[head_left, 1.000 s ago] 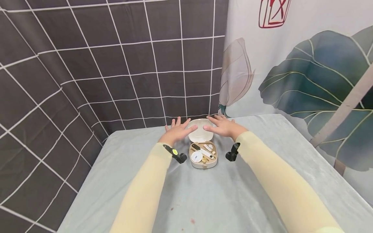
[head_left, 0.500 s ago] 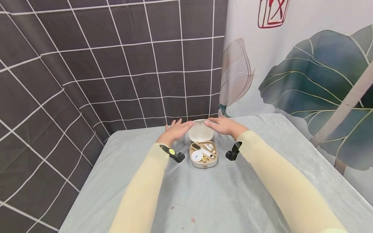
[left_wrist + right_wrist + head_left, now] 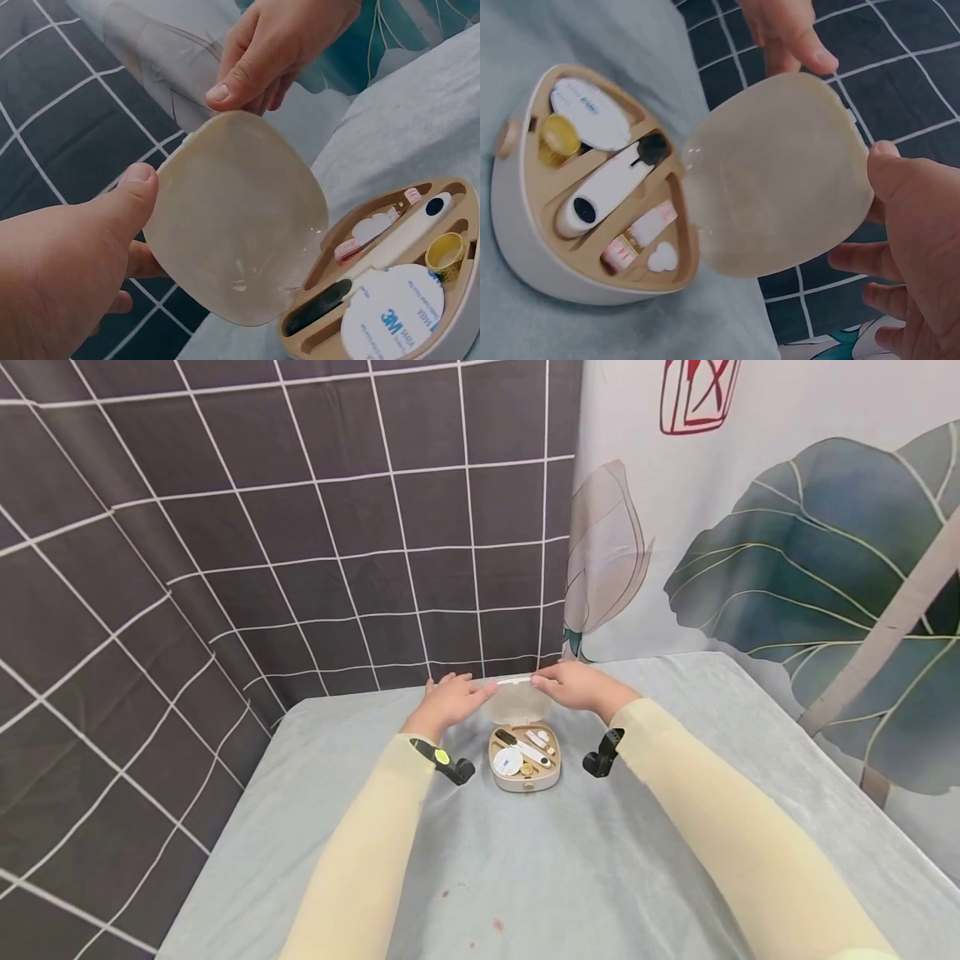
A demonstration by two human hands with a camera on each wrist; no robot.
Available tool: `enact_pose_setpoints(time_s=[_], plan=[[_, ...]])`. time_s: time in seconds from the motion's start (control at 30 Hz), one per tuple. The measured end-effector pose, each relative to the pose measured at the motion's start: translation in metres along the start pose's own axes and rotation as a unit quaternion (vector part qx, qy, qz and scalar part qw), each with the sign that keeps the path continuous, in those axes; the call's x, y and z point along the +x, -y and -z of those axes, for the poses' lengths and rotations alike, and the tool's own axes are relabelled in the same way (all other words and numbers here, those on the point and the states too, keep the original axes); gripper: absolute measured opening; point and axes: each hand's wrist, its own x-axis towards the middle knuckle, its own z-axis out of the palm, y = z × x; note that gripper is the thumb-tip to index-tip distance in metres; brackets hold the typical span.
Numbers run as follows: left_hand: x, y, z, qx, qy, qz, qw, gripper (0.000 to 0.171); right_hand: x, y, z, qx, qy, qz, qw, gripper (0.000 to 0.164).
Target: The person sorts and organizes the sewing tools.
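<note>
A small white box point(image 3: 525, 786) with a tan compartment tray stands at the back of the table, its hinged pale lid point(image 3: 517, 703) raised and leaning forward. My left hand point(image 3: 447, 704) holds the lid's left edge, thumb at the rim and fingers behind it. On the opposite edge, my right hand point(image 3: 580, 685) does the same. Inside the tray lie a round white disc marked 3M point(image 3: 394, 315), a yellow ring-shaped roll point(image 3: 445, 253), a white handheld tool point(image 3: 609, 191) with a dark tip, a small pink-and-white piece point(image 3: 641, 234) and a white heart-shaped piece point(image 3: 663, 257).
A pale grey-blue cloth covers the table point(image 3: 480, 868). Behind it hangs a dark cloth with a white grid point(image 3: 337, 510). At the right hangs a white curtain point(image 3: 622, 410) printed with leaves.
Both hands have come onto the lid's edges, their fingers drawn in from a wider spread. The lid has tipped forward toward the tray. The box's base has stayed in place.
</note>
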Motion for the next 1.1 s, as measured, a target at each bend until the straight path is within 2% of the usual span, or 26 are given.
enact_pose_setpoints(time_s=[0.23,0.43,0.6,0.77,0.9,1.0,1.1], plan=[[-0.002,0.002,-0.006,-0.019,0.011,-0.005,0.9997,0.071,-0.004,-0.002,-0.005,0.000,0.009,0.016,1.000,0.053],[-0.005,0.003,-0.006,-0.040,0.024,-0.008,0.9989,0.073,-0.008,-0.005,-0.006,0.036,0.014,0.032,0.999,0.049],[-0.010,0.005,-0.005,-0.062,0.044,-0.011,0.9971,0.072,-0.009,-0.010,-0.007,0.063,0.034,0.037,0.997,0.048],[-0.013,0.006,-0.005,-0.043,0.064,-0.032,0.9965,0.071,-0.011,-0.009,-0.010,0.083,0.058,0.035,0.994,0.052],[-0.012,0.011,-0.011,-0.030,0.075,-0.047,0.9956,0.068,-0.014,-0.010,-0.012,0.095,0.076,0.049,0.991,0.054],[-0.011,0.015,-0.016,-0.036,0.084,-0.049,0.9946,0.067,-0.017,-0.010,-0.013,0.100,0.090,0.057,0.989,0.058],[-0.012,0.017,-0.018,-0.045,0.092,-0.060,0.9929,0.065,-0.019,-0.011,-0.014,0.105,0.106,0.046,0.988,0.064]])
